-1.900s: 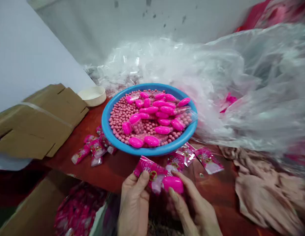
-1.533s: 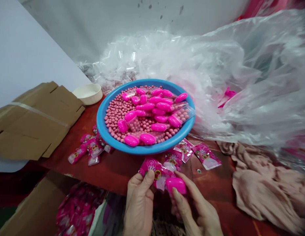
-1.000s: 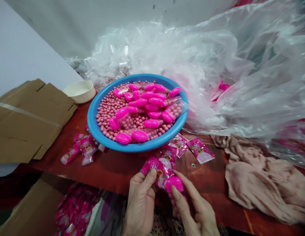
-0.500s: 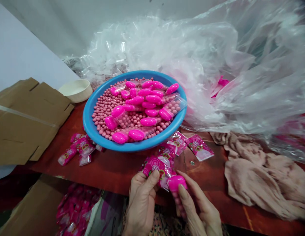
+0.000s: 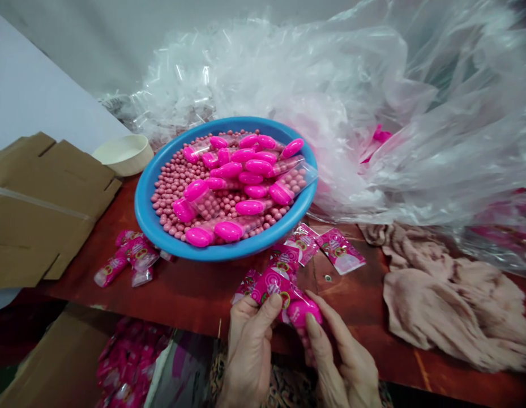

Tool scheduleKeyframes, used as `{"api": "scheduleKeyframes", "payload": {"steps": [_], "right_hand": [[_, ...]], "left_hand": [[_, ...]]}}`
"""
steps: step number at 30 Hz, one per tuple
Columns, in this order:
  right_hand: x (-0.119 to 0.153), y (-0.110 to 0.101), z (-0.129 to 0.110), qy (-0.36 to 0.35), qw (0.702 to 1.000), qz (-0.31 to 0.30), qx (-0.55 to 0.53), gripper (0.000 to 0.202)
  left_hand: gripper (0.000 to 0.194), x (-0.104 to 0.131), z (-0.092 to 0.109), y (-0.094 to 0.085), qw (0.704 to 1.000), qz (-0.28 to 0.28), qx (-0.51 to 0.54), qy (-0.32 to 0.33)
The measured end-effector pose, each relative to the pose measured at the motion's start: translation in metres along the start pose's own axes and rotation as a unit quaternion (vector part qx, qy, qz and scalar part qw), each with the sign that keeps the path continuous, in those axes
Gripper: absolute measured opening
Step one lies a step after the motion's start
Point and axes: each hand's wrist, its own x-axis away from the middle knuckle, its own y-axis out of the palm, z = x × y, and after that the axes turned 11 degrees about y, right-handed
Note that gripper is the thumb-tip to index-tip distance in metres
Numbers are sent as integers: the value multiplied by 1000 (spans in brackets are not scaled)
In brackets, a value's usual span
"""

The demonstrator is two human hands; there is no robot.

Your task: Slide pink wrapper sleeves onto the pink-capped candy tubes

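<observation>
My left hand (image 5: 249, 348) pinches a printed pink wrapper sleeve (image 5: 269, 283) between thumb and fingers. In my right hand (image 5: 345, 360) is a clear bag of pink balls with a bright pink cap (image 5: 303, 313), gripped by thumb and fingertips. The cap sits at the sleeve's edge, and printed film seems to cover part of it. More flat printed sleeves (image 5: 305, 242) lie on the table just beyond my hands. Behind them stands a blue basin (image 5: 144, 218) of loose pink balls (image 5: 169, 192), with several capped bags (image 5: 258, 167) on top.
Several wrapped pieces (image 5: 135, 252) lie left of the basin. A cardboard box (image 5: 42, 209) and a white bowl (image 5: 125, 156) stand farther left. A beige cloth (image 5: 449, 306) lies at right, with clear plastic bags (image 5: 373, 102) heaped behind. Below the table's edge, pink packets (image 5: 127, 362) fill a carton.
The pink cap has gone from bare beside the sleeve to partly under printed film. Both hands stay close together. The whole view has shifted slightly.
</observation>
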Motion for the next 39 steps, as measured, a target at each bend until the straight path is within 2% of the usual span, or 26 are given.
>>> {"api": "scheduleKeyframes", "payload": {"steps": [9,11,13,17,19,22,26,30,34,39], "right_hand": [[-9,-8,2,-133,991,3,21,37],[-10,-10,1,-118,993,-10,14,35],[-10,-10,-1,-73,997,-17,-4,35],[-6,-7,-6,3,997,12,-76,38],[-5,-5,-6,-1,995,20,-93,38],[-3,-5,-5,-26,998,9,-62,40],[2,-3,-7,-42,999,22,-4,46],[4,-2,-14,-59,998,36,1,51],[4,-3,-19,-35,996,80,-8,59],[4,-3,-21,-36,990,131,23,59]], "left_hand": [[3,-1,-4,5,998,29,-45,32],[5,0,-3,5,998,22,-48,28],[8,1,-2,5,999,2,-40,27],[16,3,0,7,999,-41,-27,-7],[14,4,0,7,998,-37,-29,-32],[12,4,-2,6,998,-31,-31,-43],[12,2,-2,4,996,-72,-25,-45],[14,2,1,5,993,-102,-41,-38],[22,3,2,6,990,-123,-37,-55],[17,7,-8,7,990,-114,-31,-79]]}}
